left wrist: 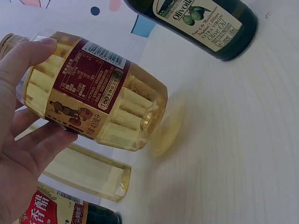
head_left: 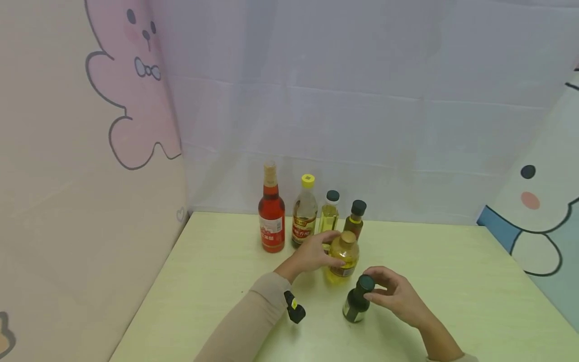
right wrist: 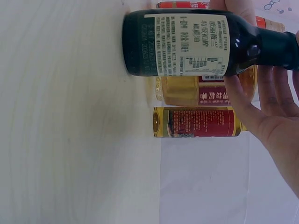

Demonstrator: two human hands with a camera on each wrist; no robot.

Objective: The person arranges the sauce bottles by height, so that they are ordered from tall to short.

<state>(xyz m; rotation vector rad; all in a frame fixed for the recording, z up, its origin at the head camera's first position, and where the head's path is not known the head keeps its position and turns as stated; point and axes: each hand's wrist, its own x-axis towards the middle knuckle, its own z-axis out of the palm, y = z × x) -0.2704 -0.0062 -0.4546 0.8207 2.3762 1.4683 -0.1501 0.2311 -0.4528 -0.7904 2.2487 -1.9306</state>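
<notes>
My left hand [head_left: 312, 254] grips a squat bottle of yellow cooking oil [head_left: 345, 256] near its top. Thumb and fingers lie on opposite sides of it in the left wrist view, and a yellow light patch shows beside its base. Closer to me, my right hand [head_left: 400, 296] holds a dark green olive oil bottle [head_left: 356, 305] by the neck, between thumb and fingers. Its pale back label faces the right wrist view, where the olive oil bottle [right wrist: 187, 44] partly covers the cooking oil. Both bottles are roughly upright.
Behind stand a tall bottle of red liquid [head_left: 272, 221], a yellow-capped vinegar bottle [head_left: 304, 213], a slim pale oil bottle [head_left: 329, 216] and a dark-capped bottle [head_left: 355, 221], partly hidden by the cooking oil. A curtain [head_left: 362, 125] hangs behind the pale table [head_left: 452, 281].
</notes>
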